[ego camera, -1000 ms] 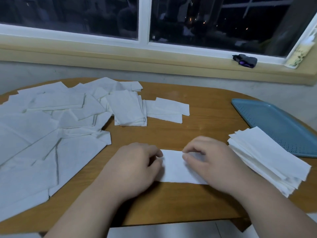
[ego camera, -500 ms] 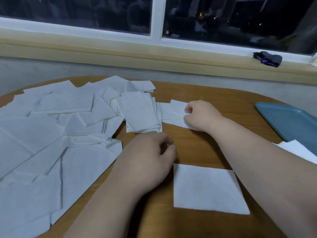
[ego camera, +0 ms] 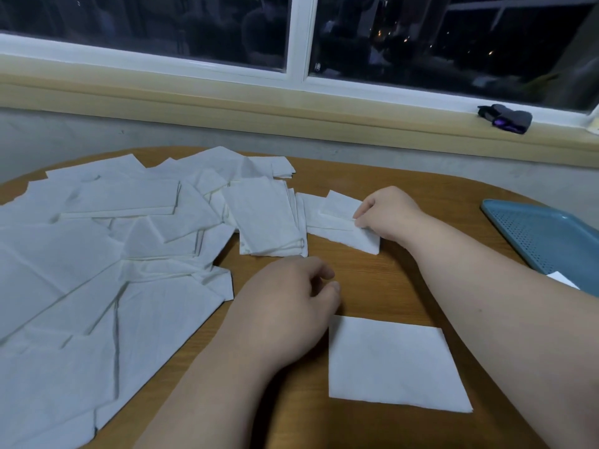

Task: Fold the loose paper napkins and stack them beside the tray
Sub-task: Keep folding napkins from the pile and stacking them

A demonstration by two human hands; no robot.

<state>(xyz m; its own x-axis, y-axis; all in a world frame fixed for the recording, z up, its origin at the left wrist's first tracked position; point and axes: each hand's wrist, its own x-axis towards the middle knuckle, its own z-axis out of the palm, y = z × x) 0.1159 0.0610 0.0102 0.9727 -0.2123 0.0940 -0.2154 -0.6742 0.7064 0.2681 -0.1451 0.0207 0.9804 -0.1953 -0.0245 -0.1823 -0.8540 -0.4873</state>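
A folded white napkin (ego camera: 392,364) lies flat on the wooden table (ego camera: 372,280) near its front edge. My left hand (ego camera: 285,306) rests on the table just left of it, fingers loosely curled and holding nothing. My right hand (ego camera: 389,215) reaches to the table's middle and pinches the edge of a loose napkin (ego camera: 337,218). Many loose white napkins (ego camera: 97,260) cover the left half of the table. The blue perforated tray (ego camera: 547,234) sits at the right edge. A white corner of the folded stack (ego camera: 562,280) peeks out behind my right forearm.
A concrete wall and a yellow window ledge (ego camera: 291,115) run behind the table. A small dark purple object (ego camera: 505,118) lies on the ledge at the right. Bare wood shows between the napkin pile and the tray.
My right hand left the folded napkin, reached forward to the loose napkins and pinched one. My left hand came off the folded napkin. The view has shifted left, so the stack is mostly hidden.
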